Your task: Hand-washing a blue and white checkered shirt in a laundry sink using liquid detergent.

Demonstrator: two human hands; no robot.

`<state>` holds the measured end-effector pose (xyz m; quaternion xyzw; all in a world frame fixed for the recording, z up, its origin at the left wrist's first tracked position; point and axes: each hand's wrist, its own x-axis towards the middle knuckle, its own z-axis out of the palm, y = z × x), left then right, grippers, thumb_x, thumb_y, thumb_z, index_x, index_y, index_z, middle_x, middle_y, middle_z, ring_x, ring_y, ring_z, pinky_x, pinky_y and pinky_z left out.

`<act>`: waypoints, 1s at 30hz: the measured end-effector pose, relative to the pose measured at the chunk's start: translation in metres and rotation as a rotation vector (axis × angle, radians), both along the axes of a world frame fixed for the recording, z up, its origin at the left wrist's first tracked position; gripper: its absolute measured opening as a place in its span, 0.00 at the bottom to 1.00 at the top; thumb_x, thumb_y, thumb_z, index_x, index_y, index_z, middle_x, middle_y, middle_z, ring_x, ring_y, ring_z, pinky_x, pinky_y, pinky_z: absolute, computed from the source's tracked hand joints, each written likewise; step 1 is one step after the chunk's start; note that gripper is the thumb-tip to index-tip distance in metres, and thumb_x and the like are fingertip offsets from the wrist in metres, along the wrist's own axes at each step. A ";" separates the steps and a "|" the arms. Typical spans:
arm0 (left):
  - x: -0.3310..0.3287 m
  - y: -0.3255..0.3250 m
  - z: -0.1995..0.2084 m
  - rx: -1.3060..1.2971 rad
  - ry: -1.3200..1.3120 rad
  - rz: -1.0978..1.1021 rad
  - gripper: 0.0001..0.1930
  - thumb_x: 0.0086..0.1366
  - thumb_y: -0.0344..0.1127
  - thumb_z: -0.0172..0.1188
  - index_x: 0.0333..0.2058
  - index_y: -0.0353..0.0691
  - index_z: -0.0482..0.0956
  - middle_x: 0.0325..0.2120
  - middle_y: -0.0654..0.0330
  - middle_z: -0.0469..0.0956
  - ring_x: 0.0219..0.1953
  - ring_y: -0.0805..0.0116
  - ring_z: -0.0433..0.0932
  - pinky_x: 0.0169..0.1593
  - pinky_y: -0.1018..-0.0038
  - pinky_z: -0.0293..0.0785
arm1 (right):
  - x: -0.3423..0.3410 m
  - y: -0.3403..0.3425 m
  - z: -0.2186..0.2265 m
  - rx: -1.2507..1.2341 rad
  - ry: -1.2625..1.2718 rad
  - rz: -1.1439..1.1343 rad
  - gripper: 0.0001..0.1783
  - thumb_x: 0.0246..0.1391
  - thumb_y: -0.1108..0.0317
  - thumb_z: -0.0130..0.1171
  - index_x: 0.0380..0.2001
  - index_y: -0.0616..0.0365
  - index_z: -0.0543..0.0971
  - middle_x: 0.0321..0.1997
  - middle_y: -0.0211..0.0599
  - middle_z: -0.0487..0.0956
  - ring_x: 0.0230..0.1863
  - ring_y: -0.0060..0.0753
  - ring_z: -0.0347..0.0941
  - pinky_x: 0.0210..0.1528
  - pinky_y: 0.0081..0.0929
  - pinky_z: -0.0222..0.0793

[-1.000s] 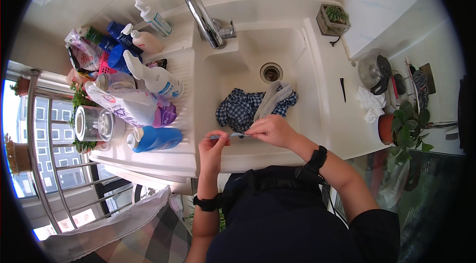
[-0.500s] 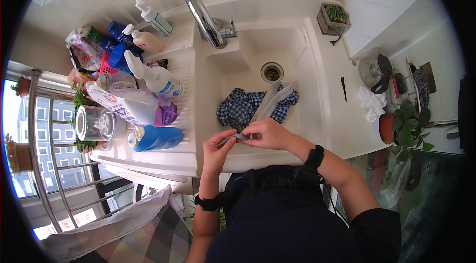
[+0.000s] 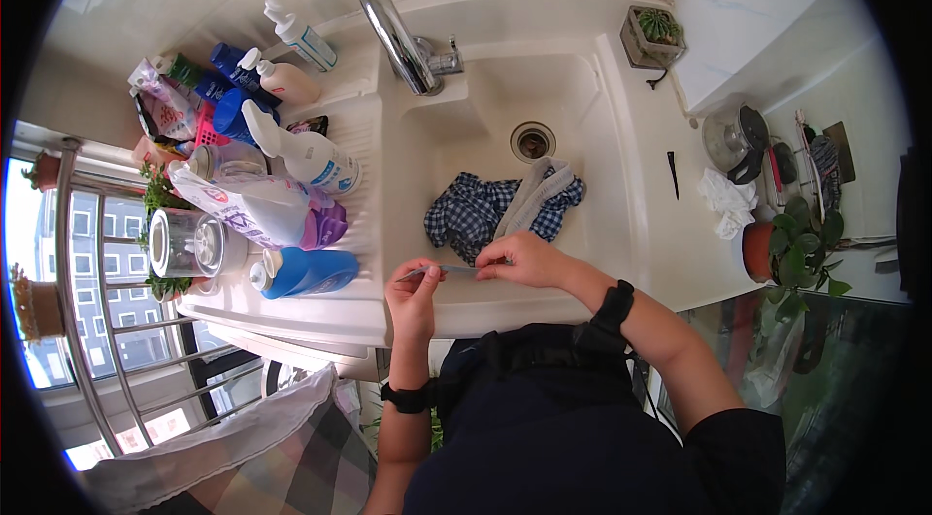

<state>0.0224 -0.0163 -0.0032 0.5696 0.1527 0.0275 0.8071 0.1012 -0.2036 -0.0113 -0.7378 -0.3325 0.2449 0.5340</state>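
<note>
Between my two hands a thin grey-blue strip (image 3: pixel 456 269) is pulled out nearly straight over the sink's front edge. My left hand (image 3: pixel 414 299) pinches one end, and a short bit sticks out past its fingertips. The other end sits in the closed fingers of my right hand (image 3: pixel 524 261). What the strip is made of is too small to tell. Just beyond my hands, a crumpled blue-and-white checked cloth (image 3: pixel 466 209) lies in the white sink (image 3: pixel 607 175). A light grey mesh-like cloth (image 3: pixel 532 199) rests folded across it.
A chrome faucet (image 3: pixel 393 25) leans over the sink near the drain (image 3: pixel 533 140). Left of it stand a blue bottle (image 3: pixel 316 272), a white spray bottle (image 3: pixel 316 158) and several other bottles. A potted cactus (image 3: pixel 658 27), crumpled tissue (image 3: pixel 726 199) and a potted plant (image 3: pixel 759 251) are at right.
My left hand has moved left, away from my right hand. The strip, bunched between the fingertips before, now spans the wider gap. The cloths in the sink have not moved.
</note>
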 end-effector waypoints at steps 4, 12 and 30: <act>0.001 0.011 -0.007 -0.054 -0.079 0.153 0.05 0.55 0.26 0.56 0.31 0.33 0.72 0.25 0.61 0.74 0.28 0.75 0.70 0.36 0.81 0.66 | 0.005 -0.012 -0.014 -0.052 0.004 -0.064 0.08 0.42 0.64 0.58 0.28 0.54 0.79 0.23 0.34 0.77 0.24 0.30 0.73 0.26 0.24 0.64; 0.004 0.006 -0.007 -0.139 -0.019 0.227 0.05 0.56 0.26 0.55 0.31 0.34 0.72 0.24 0.62 0.73 0.29 0.74 0.70 0.36 0.81 0.65 | 0.005 -0.015 -0.021 -0.064 0.089 -0.113 0.08 0.42 0.64 0.58 0.27 0.54 0.79 0.21 0.34 0.77 0.23 0.29 0.72 0.26 0.24 0.65; 0.004 0.009 -0.017 -0.131 0.020 0.070 0.05 0.61 0.31 0.49 0.35 0.39 0.65 0.30 0.54 0.76 0.29 0.75 0.70 0.37 0.79 0.65 | 0.032 -0.072 -0.122 -0.659 0.048 0.057 0.12 0.43 0.60 0.53 0.31 0.53 0.79 0.29 0.37 0.78 0.31 0.37 0.74 0.35 0.30 0.68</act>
